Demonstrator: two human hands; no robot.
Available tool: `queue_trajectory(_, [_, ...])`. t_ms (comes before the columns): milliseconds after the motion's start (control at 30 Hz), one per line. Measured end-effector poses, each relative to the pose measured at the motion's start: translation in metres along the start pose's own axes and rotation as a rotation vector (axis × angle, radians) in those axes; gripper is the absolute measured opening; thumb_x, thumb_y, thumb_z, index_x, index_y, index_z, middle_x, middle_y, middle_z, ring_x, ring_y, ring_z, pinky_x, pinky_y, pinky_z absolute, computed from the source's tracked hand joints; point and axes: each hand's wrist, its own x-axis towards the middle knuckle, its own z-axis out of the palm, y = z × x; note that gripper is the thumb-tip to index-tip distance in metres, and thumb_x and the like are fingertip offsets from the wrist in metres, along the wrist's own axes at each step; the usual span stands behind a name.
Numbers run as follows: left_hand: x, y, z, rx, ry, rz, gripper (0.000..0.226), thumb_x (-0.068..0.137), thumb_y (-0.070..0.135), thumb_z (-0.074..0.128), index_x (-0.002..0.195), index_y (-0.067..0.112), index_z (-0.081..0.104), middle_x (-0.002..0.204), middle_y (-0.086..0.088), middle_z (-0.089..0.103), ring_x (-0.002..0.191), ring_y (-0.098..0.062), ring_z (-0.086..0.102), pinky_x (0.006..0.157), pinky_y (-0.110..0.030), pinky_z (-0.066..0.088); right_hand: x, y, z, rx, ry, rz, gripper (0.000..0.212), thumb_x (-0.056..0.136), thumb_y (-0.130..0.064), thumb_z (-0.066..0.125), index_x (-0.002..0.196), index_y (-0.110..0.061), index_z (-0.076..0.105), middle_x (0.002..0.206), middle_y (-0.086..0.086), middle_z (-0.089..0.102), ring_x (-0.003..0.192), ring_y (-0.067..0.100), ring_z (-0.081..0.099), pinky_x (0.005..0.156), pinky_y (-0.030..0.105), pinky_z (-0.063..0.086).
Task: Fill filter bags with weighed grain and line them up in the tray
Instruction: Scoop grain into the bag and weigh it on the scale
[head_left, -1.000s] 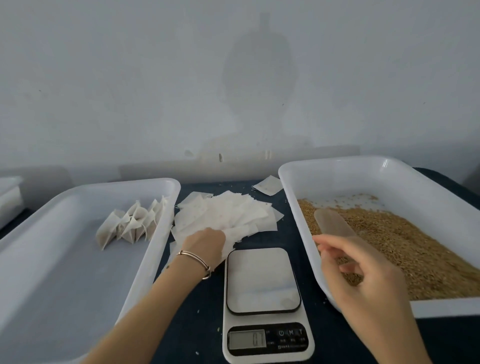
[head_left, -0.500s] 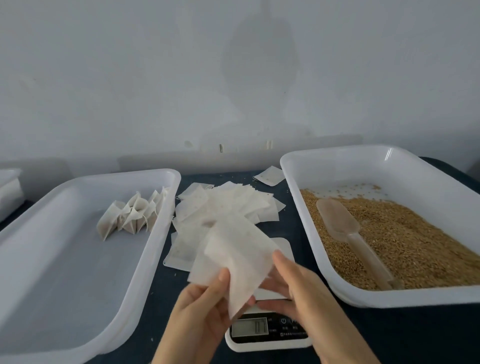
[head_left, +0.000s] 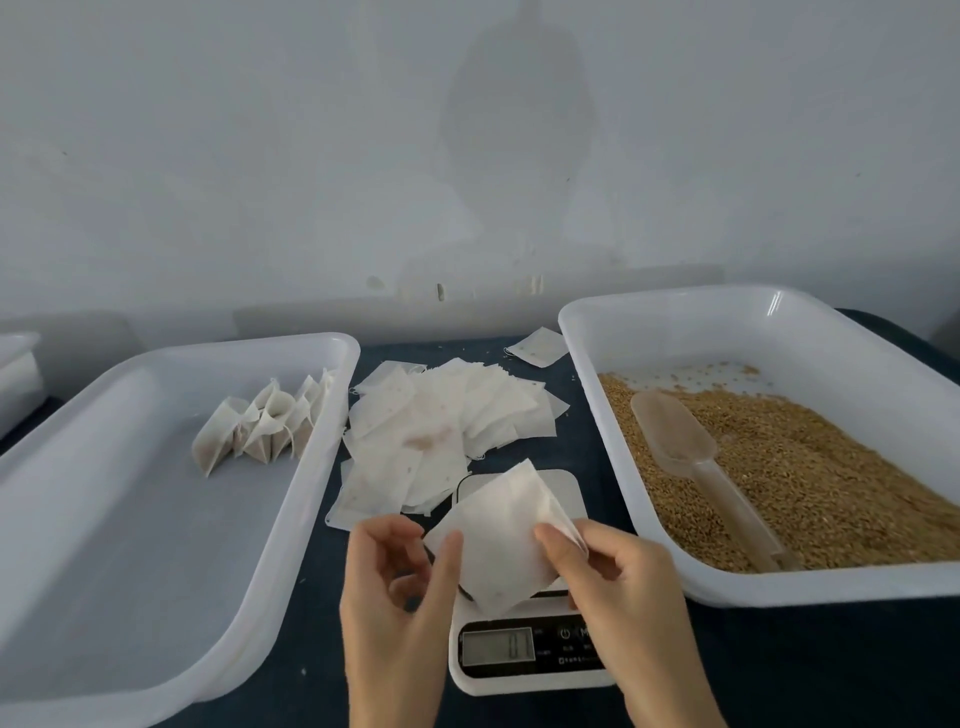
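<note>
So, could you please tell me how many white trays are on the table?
2 in full view: the left tray holds the filled bags, the right tray holds the grain. A white container at far left may be a third.

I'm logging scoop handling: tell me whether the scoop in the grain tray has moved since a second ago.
Yes. The scoop lay under the right hand by the grain tray's near-left wall; now it rests released, handle toward the near rim.

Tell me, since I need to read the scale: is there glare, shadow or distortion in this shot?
Head view: soft, even light; a faint shadow on the wall; a small glint on the grain tray rim; wide-angle bowing of tray edges; the scale display is dim, its digits blurred.
</note>
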Motion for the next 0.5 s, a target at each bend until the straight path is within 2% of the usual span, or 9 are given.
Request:
queue_trajectory(67, [-0.002, 0.007, 0.002, -0.016, -0.083, 0.061, 0.020, 0.077, 0.020, 0.077, 0.071, 0.021, 0.059, 0.061, 0.002, 0.055, 0.055, -0.004, 0.049, 0.051, -0.013, 0.042, -0.001, 0.002, 0.003, -0.068, 0.066, -0.063, 0.012, 0.083, -0.030, 0.067, 0.077, -0.022, 0.075, 0.061, -0.019, 0.064, 0.067, 0.000, 0.060, 0.057, 0.012, 0.043])
queue_trajectory(167, [-0.005, 0.014, 0.011, 0.024, -0.394, 0.064, 0.027, 0.073, 0.051, 0.064, 0.075, 0.024, 0.065, 0.069, 0.000, 0.064, 0.063, -0.007, 0.059, 0.057, -0.017, 0.046, -0.003, 0.005, 0.007, -0.193, 0.136, -0.244, 0.005, 0.079, -0.020, 0.074, 0.078, -0.025, 0.076, 0.065, -0.014, 0.066, 0.069, 0.004, 0.062, 0.058, 0.014, 0.046])
queue_trajectory(233, [-0.007, 0.013, 0.016, 0.048, -0.401, 0.050, 0.022, 0.076, 0.049, 0.065, 0.076, 0.027, 0.066, 0.074, 0.000, 0.067, 0.067, -0.008, 0.062, 0.059, -0.016, 0.047, -0.004, 0.006, 0.008, -0.305, 0.131, -0.370, 0.006, 0.077, -0.016, 0.076, 0.079, -0.022, 0.076, 0.068, -0.012, 0.065, 0.063, 0.006, 0.061, 0.057, 0.018, 0.048])
queue_trajectory(300, [-0.007, 0.012, 0.019, 0.034, -0.344, 0.032, 0.011, 0.084, 0.030, 0.069, 0.074, 0.026, 0.065, 0.074, -0.002, 0.067, 0.068, -0.010, 0.064, 0.058, -0.015, 0.047, -0.004, 0.005, 0.008, -0.410, 0.110, -0.469, 0.006, 0.075, -0.013, 0.077, 0.078, -0.016, 0.074, 0.070, -0.010, 0.064, 0.061, 0.003, 0.059, 0.055, 0.016, 0.047])
queue_trajectory(333, [-0.007, 0.011, 0.020, 0.027, -0.328, 0.027, 0.013, 0.086, 0.022, 0.067, 0.073, 0.025, 0.065, 0.074, -0.003, 0.067, 0.068, -0.012, 0.065, 0.059, -0.016, 0.048, -0.004, 0.005, 0.007, -0.444, 0.099, -0.502, 0.006, 0.075, -0.012, 0.077, 0.078, -0.015, 0.074, 0.071, -0.009, 0.064, 0.062, 0.004, 0.059, 0.055, 0.016, 0.047])
queue_trajectory(500, [-0.005, 0.009, 0.020, -0.065, -0.321, -0.047, 0.021, 0.087, 0.030, 0.063, 0.072, 0.015, 0.062, 0.070, -0.010, 0.067, 0.070, -0.022, 0.067, 0.068, -0.037, 0.056, -0.004, 0.004, 0.005, -0.489, 0.033, -0.552, 0.015, 0.074, -0.008, 0.079, 0.087, -0.013, 0.074, 0.080, -0.006, 0.067, 0.070, 0.007, 0.063, 0.060, 0.024, 0.054])
